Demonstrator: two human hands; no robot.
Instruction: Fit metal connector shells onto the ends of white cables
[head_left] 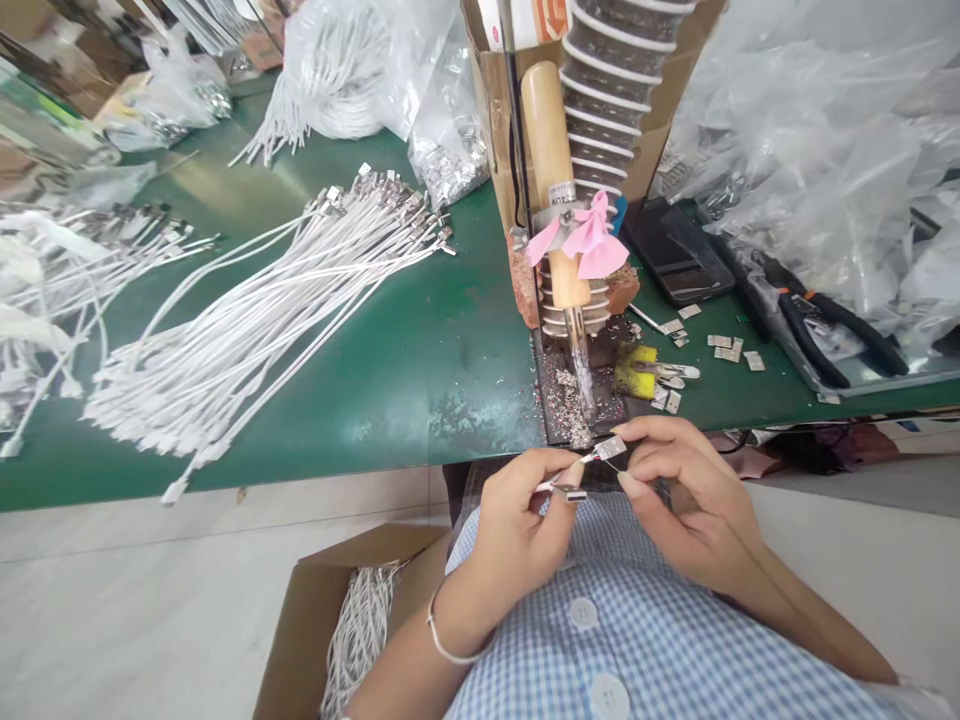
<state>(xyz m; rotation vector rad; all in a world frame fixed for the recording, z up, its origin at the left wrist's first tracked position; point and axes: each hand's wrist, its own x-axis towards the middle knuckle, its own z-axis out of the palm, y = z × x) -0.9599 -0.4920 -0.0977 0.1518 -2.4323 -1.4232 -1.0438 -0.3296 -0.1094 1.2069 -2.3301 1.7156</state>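
My left hand [525, 515] is pinched on a thin white cable end [564, 490] with a metal connector, held in front of my checked shirt. My right hand [679, 490] pinches a small silver metal shell [611, 447] at the tip of that cable. Both hands meet just below the table's front edge, right under the tip of a soldering iron [551, 170] with a wooden handle that stands in a coiled wire holder.
A fan of white cables [247, 320] with metal plugs lies on the green table [420, 380]. Loose metal shells [727, 348], a yellow sponge [636, 368], black pliers [832, 325] and plastic bags sit to the right. A cardboard box [330, 610] with cables stands by my left arm.
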